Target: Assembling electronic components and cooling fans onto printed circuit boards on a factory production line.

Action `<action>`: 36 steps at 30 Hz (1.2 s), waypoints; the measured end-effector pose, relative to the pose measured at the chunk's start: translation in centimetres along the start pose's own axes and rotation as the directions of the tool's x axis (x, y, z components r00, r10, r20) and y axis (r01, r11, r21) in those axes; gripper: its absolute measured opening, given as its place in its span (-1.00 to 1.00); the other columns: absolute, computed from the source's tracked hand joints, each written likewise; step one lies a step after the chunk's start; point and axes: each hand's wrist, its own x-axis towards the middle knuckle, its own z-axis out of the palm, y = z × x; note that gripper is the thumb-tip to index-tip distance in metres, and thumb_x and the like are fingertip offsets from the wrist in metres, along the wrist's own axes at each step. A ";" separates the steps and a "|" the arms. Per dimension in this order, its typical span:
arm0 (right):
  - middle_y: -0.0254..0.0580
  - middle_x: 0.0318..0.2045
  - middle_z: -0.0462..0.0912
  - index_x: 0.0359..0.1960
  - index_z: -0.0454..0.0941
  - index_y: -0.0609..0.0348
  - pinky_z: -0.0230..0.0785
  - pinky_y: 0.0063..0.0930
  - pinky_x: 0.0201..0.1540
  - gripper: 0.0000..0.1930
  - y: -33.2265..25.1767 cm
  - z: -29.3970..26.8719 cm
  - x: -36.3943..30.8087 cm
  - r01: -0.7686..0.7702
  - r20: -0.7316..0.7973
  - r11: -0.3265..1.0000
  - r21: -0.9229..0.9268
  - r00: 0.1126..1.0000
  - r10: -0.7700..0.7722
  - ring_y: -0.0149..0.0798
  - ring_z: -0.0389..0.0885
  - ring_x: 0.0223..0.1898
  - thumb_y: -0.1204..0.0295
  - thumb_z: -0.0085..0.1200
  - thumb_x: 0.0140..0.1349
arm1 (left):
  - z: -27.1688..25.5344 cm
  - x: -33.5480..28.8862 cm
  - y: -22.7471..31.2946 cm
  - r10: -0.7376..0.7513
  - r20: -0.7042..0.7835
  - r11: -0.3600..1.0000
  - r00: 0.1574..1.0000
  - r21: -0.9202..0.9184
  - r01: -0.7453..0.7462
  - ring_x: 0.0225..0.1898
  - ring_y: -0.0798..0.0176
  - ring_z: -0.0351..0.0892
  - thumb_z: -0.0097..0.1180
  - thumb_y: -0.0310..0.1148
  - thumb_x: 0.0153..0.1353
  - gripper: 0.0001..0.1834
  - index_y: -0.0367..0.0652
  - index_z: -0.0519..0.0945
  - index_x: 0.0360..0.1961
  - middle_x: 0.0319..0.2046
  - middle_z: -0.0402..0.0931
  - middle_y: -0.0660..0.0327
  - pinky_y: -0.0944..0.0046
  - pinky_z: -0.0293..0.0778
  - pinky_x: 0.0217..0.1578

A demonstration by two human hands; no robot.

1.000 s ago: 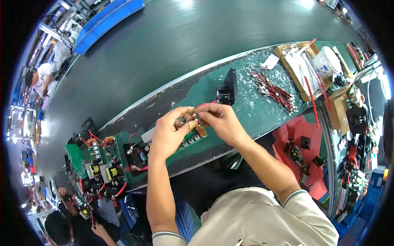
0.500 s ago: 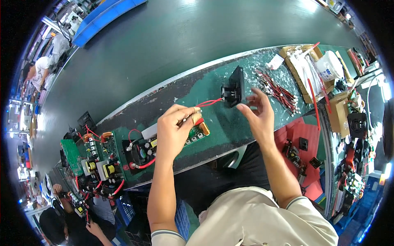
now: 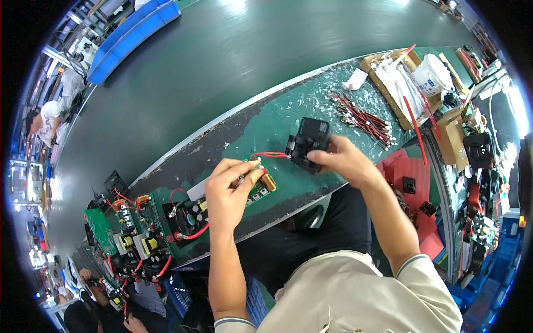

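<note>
My left hand [image 3: 230,186] is closed in a pinch at the end of a pair of red wires [image 3: 270,154], just above a green circuit board [image 3: 260,194] with a fan at its left end. The wires run right to a black plastic panel piece [image 3: 312,131] with a socket-like block on its side. My right hand [image 3: 348,160] grips this panel by its right edge, thumb on the near face and fingers behind. The panel is tilted above the bench. My left fingers partly hide the board and the wire ends.
Several more circuit boards [image 3: 145,213] stand at the bench's left end. Beyond the panel lie a bundle of red and black wires [image 3: 363,121], a cardboard tray [image 3: 383,83] and a white bucket [image 3: 432,75]. A co-worker's hand [image 3: 133,323] shows at lower left.
My right hand has closed on the black panel, which was standing near its open fingers. The panel has turned and come nearer. My left hand keeps its pinch, a little lower over the board.
</note>
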 end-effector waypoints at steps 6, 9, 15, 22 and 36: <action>-0.48 -0.44 0.56 -0.21 0.57 0.35 0.28 -0.63 -0.38 -0.81 4.1 4.3 -0.8 0.386 -0.401 0.919 -0.075 0.832 -0.382 -0.61 0.41 -0.40 0.43 0.16 0.29 | -0.8 -1.3 -0.1 0.020 -0.131 0.995 0.991 -0.097 -0.033 -0.49 0.54 0.41 0.34 -0.61 0.07 -0.80 -0.31 0.70 -0.24 -0.39 0.55 0.28 0.47 0.26 -0.53; -0.47 -0.43 0.57 -0.21 0.59 0.34 0.29 -0.63 -0.36 -0.80 4.7 4.8 1.0 0.180 -0.436 0.977 -0.117 0.875 -0.213 -0.61 0.42 -0.39 0.41 0.16 0.29 | 1.1 -0.3 0.2 0.054 -0.083 0.997 0.995 0.056 -0.050 -0.48 0.56 0.32 0.34 -0.57 0.06 -0.80 -0.28 0.72 -0.24 -0.40 0.53 0.33 0.48 0.20 -0.51; -0.49 -0.41 0.58 -0.18 0.59 0.31 0.28 -0.68 -0.36 -0.85 2.4 7.1 0.7 0.362 -0.209 0.925 0.113 0.919 -0.334 -0.65 0.42 -0.37 0.46 0.14 0.31 | 2.8 0.9 -0.6 0.043 -0.038 0.996 0.998 0.082 -0.040 -0.46 0.50 0.44 0.28 -0.63 0.06 -0.78 -0.32 0.71 -0.21 -0.38 0.55 0.25 0.48 0.33 -0.45; -0.31 -0.38 0.63 -0.07 0.51 0.36 0.40 -0.56 -0.28 -0.80 2.6 7.4 1.1 0.442 -0.149 0.893 0.079 0.891 -0.428 -0.59 0.43 -0.34 0.53 0.09 0.32 | 2.8 0.7 -0.9 0.062 -0.025 0.994 0.998 0.090 -0.059 -0.42 0.49 0.47 0.21 -0.72 0.07 -0.74 -0.34 0.70 -0.18 -0.35 0.53 0.25 0.50 0.35 -0.44; 0.09 -0.18 0.65 0.14 0.45 0.31 0.49 -0.37 -0.16 -0.61 2.0 7.8 0.4 0.607 -0.125 0.760 -0.234 0.756 -0.642 -0.20 0.66 -0.24 0.65 0.06 0.24 | 2.7 0.4 -0.3 0.115 -0.069 0.987 0.991 0.118 -0.107 -0.41 0.39 0.54 0.18 -0.75 0.04 -0.76 -0.35 0.69 -0.25 -0.37 0.55 0.20 0.42 0.41 -0.42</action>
